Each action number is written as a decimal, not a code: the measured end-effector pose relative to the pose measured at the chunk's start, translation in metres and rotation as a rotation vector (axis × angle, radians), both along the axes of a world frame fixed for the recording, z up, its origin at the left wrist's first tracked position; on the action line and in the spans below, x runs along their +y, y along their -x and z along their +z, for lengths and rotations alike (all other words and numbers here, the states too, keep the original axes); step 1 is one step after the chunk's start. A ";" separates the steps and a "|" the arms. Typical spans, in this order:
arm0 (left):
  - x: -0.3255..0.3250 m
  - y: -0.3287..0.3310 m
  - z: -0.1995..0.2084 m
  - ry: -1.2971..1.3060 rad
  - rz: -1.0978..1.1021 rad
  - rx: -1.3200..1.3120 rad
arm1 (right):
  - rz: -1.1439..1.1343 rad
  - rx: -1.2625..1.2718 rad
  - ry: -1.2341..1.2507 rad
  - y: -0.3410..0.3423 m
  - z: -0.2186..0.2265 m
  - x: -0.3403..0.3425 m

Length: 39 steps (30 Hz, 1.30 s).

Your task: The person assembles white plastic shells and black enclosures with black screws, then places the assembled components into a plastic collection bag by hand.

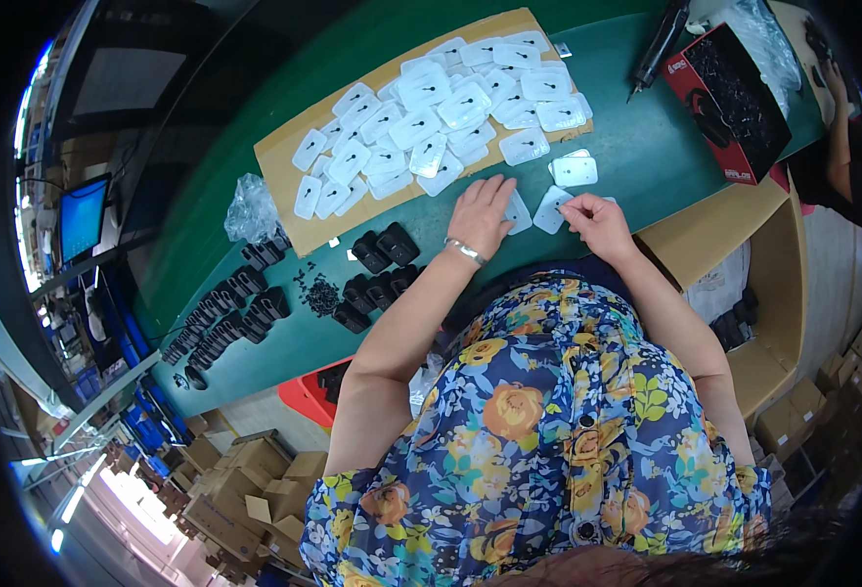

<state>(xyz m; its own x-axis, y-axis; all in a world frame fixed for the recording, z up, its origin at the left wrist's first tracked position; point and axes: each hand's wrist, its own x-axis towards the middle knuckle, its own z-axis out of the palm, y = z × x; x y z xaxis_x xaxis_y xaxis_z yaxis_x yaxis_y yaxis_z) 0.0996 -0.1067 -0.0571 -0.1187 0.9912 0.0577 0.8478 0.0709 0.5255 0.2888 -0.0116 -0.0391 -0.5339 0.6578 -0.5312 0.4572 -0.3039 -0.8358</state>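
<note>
My left hand (483, 215) lies flat, fingers stretched out, at the near edge of the piled plates. Beside its fingertips is a white rounded plate (517, 212), partly covered. To the right, my right hand (599, 225) pinches thumb and finger together at the edge of another white plate (549, 211); whatever is between the fingertips is too small to make out. Just beyond it are two overlapping white plates (575, 170). A pile of similar plates (416, 127), many with a small black piece in the middle, covers a cardboard sheet (289, 186).
Black plastic housings (385, 247) and small black parts (319, 293) stand at left on the green table (646, 147). At far right are a power screwdriver (658, 49), a red box of black screws (729, 103) and another person's arm (839, 137). An open carton (778, 284) adjoins the table.
</note>
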 end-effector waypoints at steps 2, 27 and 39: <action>0.005 0.003 0.002 0.206 -0.179 0.112 | -0.016 0.013 0.002 0.005 0.002 -0.007; 0.016 -0.053 0.089 0.193 0.472 -1.594 | -0.416 0.386 -0.046 0.019 0.052 -0.016; 0.016 -0.060 0.100 0.167 0.379 -1.596 | -0.356 0.406 -0.290 0.011 0.065 -0.013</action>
<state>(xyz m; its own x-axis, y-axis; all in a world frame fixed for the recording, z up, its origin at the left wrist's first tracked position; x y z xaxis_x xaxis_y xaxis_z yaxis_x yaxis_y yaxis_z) 0.1598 -0.0912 0.0427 -0.1715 0.8763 -0.4503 -0.5861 0.2766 0.7615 0.2782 -0.0245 0.0262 -0.3765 0.9206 -0.1037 -0.0030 -0.1132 -0.9936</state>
